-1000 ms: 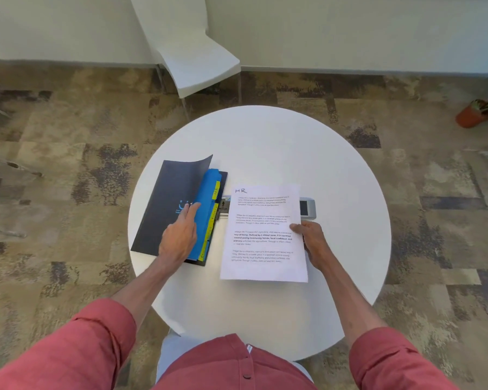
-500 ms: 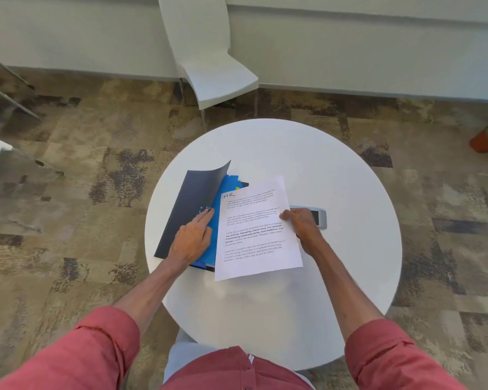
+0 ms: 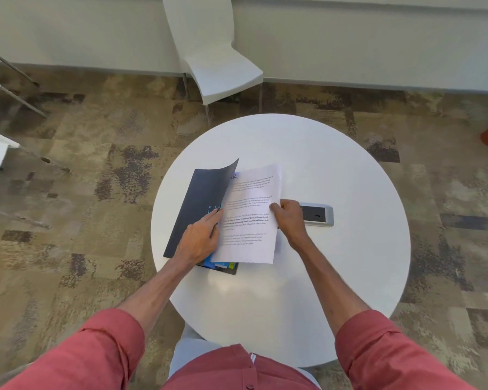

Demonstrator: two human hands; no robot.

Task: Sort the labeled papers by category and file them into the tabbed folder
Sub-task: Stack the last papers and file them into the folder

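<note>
Right hand (image 3: 289, 220): clamped on the right edge of the paper (image 3: 248, 218), thumb on top, remaining fingers curled beneath the sheet.

Left hand (image 3: 200, 240): fingers apart and extended, resting flat on the folder (image 3: 197, 204) at the inner edge of its dark cover. The index fingertip lies at the seam where the cover meets the sheet. The cover is raised and its upper corner curls upward.

Change of state: one second ago the paper lay on the tabletop (image 3: 350, 277) just beside the folder, and the blue dividers (image 3: 209, 263) with their yellow tabs (image 3: 231, 265) were fully exposed. The paper has since travelled left. It now lies over the dividers, and its left edge passes under the raised cover. The handwritten label at the top left corner is partly hidden by the cover's curl. Only the lower ends of the dividers and one tab remain visible below the sheet.

Meaning for the task: insertion of this sheet is judged to be under way, not complete. Which tabbed section receives it cannot be determined.

Surroundings: a grey outlet module (image 3: 316, 214) is set into the tabletop beside the right hand. A white chair (image 3: 217, 66) stands beyond the table.
</note>
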